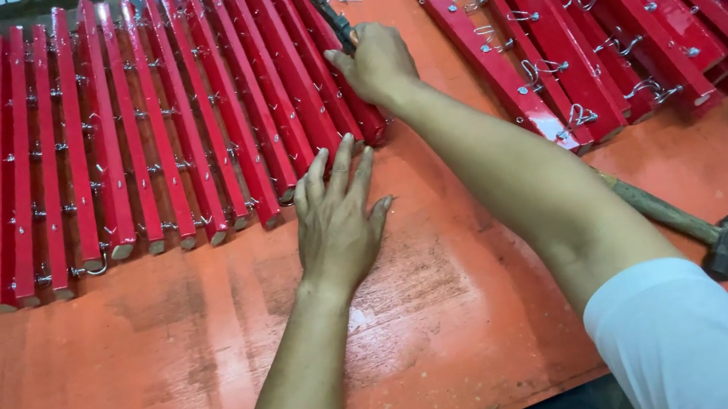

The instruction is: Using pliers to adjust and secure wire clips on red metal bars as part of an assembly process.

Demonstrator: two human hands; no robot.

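The right hand point(377, 61) is gripping pliers point(331, 13) over the rightmost red slats point(303, 68), just beyond the left hand point(338, 223), which is lying flat and spread on the bench point(165, 362); bracing that slat would be steadying the work

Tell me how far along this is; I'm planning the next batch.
Looks done: the right pile of red bars carries full wire hooks. In hand: the right hand grips pliers on the left row of bars; the left hand rests flat. Left: apparently most of that row.
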